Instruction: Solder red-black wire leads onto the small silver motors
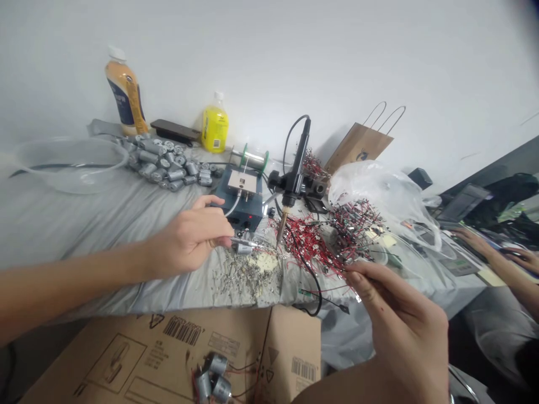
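My left hand [191,235] is closed around the solder feed tube [244,242], whose metal nozzle points right toward the tip of the soldering iron [283,224]. The iron hangs tip down in a black clamp. Behind my left hand sits the dark solder feeder box [238,210], its red light lit, with a solder spool [255,159] at its back. Thumb and forefinger of my right hand [396,314] pinch a thin red wire at the right edge of the red wire pile [309,241]; the fingers partly hide it. A small silver motor [244,247] lies by the nozzle.
Solder bits [248,280] litter the table's front edge. Many silver motors [168,163] are heaped at left beside a clear plastic tub [71,168]. Below stands a cardboard box [168,353] with wired motors [214,373]. A plastic bag [379,185] and another person's hand [475,241] are at right.
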`<state>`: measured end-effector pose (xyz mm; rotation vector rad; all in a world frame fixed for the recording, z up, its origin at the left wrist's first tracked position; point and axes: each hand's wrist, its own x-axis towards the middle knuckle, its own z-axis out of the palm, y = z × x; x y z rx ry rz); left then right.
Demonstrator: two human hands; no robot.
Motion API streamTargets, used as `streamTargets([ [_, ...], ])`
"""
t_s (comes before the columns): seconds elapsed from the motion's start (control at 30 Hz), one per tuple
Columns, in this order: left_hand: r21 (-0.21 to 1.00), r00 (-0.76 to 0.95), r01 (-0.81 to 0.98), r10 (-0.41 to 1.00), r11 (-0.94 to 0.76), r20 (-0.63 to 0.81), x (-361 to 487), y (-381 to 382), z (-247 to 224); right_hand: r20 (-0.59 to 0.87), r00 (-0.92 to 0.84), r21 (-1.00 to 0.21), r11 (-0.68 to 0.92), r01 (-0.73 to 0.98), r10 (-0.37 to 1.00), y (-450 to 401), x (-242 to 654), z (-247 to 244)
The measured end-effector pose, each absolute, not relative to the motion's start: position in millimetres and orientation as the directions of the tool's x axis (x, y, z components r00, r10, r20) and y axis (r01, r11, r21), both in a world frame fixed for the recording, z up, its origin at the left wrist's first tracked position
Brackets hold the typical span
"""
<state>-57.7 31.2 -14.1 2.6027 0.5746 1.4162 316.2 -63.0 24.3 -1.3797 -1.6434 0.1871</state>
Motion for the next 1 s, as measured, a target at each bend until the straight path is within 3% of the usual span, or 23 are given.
streamTargets([
  [1.0, 0.295, 0.476, 0.289, 0.404, -0.911, 0.781, -55.2, 29.2, -11.7, 0.533, 0.112, -0.644, 0.317, 0.696, 0.839, -58.9, 314.7, 21.0],
])
